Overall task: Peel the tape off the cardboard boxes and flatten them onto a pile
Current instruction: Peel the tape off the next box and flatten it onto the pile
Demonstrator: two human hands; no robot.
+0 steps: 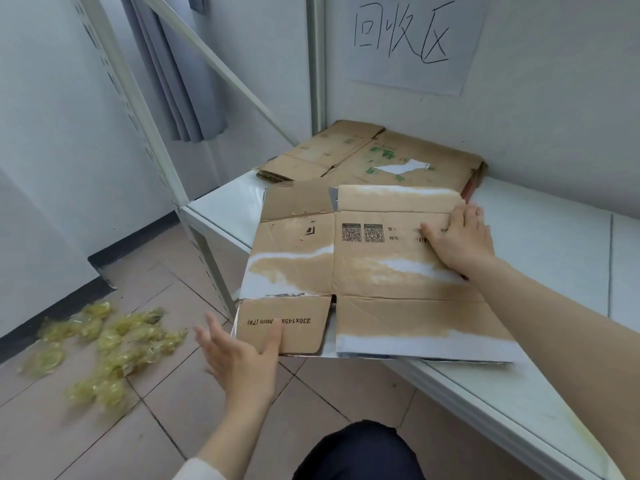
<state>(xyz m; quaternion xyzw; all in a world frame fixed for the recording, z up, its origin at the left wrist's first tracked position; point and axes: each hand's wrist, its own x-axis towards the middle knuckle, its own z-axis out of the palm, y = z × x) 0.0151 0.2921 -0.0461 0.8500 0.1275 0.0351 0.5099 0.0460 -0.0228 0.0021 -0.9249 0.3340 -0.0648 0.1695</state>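
Dark trouser knee [363,452] at the bottom of my view, so I'm crouched low by the white shelf [554,258]. My left hand [242,358] is spread, fingers straight, thumb on the near flap of the flattened box [363,271]. It clasps nothing, and I judge it's propping the corner that overhangs the shelf edge. My right hand [460,237] lies palm-down on the far right side, fingers flat, pressing the panel so the sheet stays collapsed.

The box rests on the shelf just in front of the pile [398,157] of flattened cardboard, which is tucked against the wall under a handwritten sign [412,39]. Pale torn patches cross its panels, likely where tape came away. Yellowish tape wads [104,348] litter the floor tiles to my left, well clear of the stack. By my reckoning, sliding this sheet onto the pile remains.
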